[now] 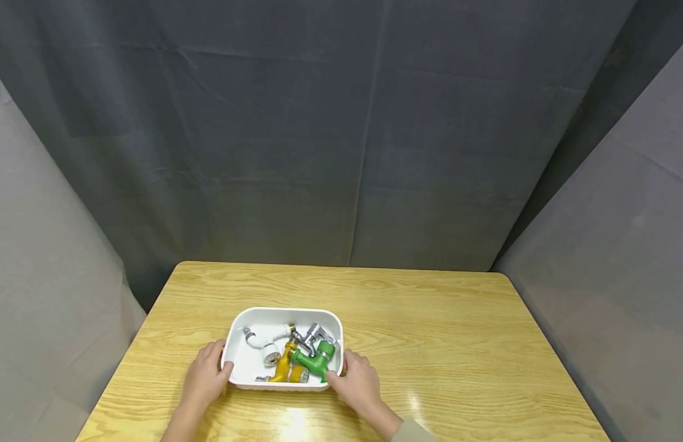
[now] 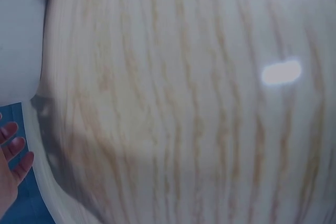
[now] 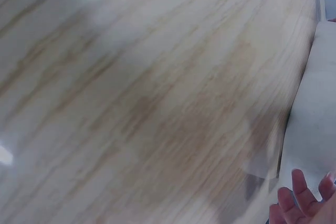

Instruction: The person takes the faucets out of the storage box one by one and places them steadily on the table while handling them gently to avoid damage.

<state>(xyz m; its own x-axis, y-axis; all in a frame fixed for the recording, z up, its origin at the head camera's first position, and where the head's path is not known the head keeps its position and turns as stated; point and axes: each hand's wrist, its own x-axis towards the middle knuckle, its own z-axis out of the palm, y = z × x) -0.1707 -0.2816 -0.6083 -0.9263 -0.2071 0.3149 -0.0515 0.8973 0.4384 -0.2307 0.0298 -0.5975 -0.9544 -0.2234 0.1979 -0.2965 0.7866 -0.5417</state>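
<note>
Head view shows our left hand (image 1: 203, 377) and right hand (image 1: 358, 383) gripping opposite ends of the white tray (image 1: 240, 359), left of centre on the worktop (image 1: 457, 356). We judge it stiff, light and rather slippery; the green tap (image 1: 315, 363) and yellow tap (image 1: 283, 369) likely weight it rightward, so both ends suit our hold.
</note>
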